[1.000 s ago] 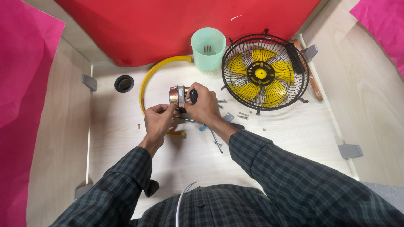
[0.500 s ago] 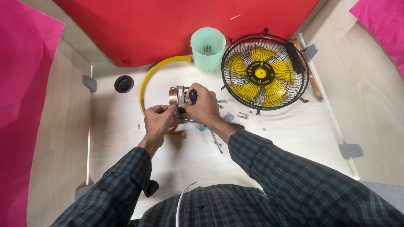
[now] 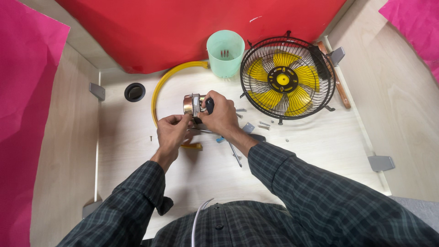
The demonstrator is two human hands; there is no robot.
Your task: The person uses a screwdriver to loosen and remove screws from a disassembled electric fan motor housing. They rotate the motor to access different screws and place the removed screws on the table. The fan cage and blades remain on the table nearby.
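I see both hands raised over the middle of the pale wooden table [image 3: 137,151], closed together on a small metal motor [image 3: 193,104]: the left hand [image 3: 171,132] pinches it from below, the right hand [image 3: 222,114] clasps its right side. Just right stands a caged yellow-bladed fan [image 3: 287,78], with a green cup [image 3: 225,45] beside it and a yellow ring [image 3: 160,89] around the hands.

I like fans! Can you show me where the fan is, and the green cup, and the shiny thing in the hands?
fan [image 3: 283,79]: head view, on its yellow centre hub.
green cup [image 3: 219,60]: head view, on its outer wall.
shiny metal motor [image 3: 190,104]: head view, on its round metal body, between both hands.
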